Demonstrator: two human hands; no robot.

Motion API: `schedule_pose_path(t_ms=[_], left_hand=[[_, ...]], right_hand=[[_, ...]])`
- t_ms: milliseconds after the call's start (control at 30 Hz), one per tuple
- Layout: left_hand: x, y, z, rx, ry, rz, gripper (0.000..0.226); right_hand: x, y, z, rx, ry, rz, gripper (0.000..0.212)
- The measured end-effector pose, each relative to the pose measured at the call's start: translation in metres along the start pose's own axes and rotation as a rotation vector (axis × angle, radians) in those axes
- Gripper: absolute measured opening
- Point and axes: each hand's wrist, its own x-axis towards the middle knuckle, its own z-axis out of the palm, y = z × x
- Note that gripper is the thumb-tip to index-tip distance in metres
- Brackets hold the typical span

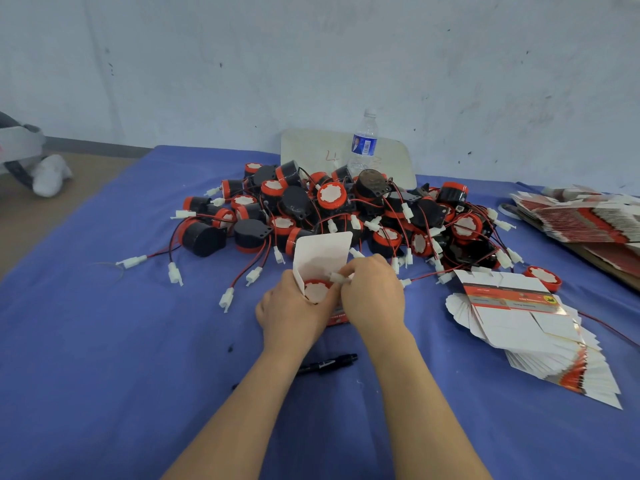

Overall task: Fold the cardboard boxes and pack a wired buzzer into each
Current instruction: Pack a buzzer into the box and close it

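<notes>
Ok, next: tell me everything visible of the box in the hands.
The box is small, white cardboard inside with red print on its outer side, folded up and open at the top, its rounded lid flap standing upright. The left hand grips its side; the right hand pinches a white connector at its mouth. A red-rimmed buzzer sits inside. It sits before the buzzer pile, over the blue cloth.

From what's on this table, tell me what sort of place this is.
Probably a small hand-packing workshop: a heap of wired buzzers, stacks of flat printed boxes, and the left hand gripping a folded box while the right hand pinches a connector.
</notes>
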Motion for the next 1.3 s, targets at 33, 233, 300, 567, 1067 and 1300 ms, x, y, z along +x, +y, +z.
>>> schedule_pose_path(t_ms=[33,233,300,567,1067,1300], left_hand=[[0.001,0.0,0.0,0.0,-0.002,-0.003,0.051],[0.001,0.001,0.001,-0.01,0.009,0.008,0.053],[0.001,0.0,0.002,-0.003,0.007,0.012,0.054],[0.003,0.0,0.001,0.018,-0.053,-0.022,0.06],[0.003,0.0,-0.003,-0.031,-0.102,-0.02,0.056],[0.002,0.002,-0.004,-0.032,-0.131,-0.016,0.049]], right_hand=[[0.001,0.0,-0.001,-0.009,-0.02,-0.006,0.025],[0.001,0.01,-0.011,0.063,-0.029,-0.068,0.016],[0.002,0.009,-0.009,0.093,-0.031,-0.066,0.013],[0.013,0.004,-0.005,-0.04,-0.124,-0.002,0.017],[-0.005,0.011,-0.028,0.015,-0.183,-0.146,0.029],[-0.01,0.009,-0.024,0.112,-0.336,-0.132,0.036]])
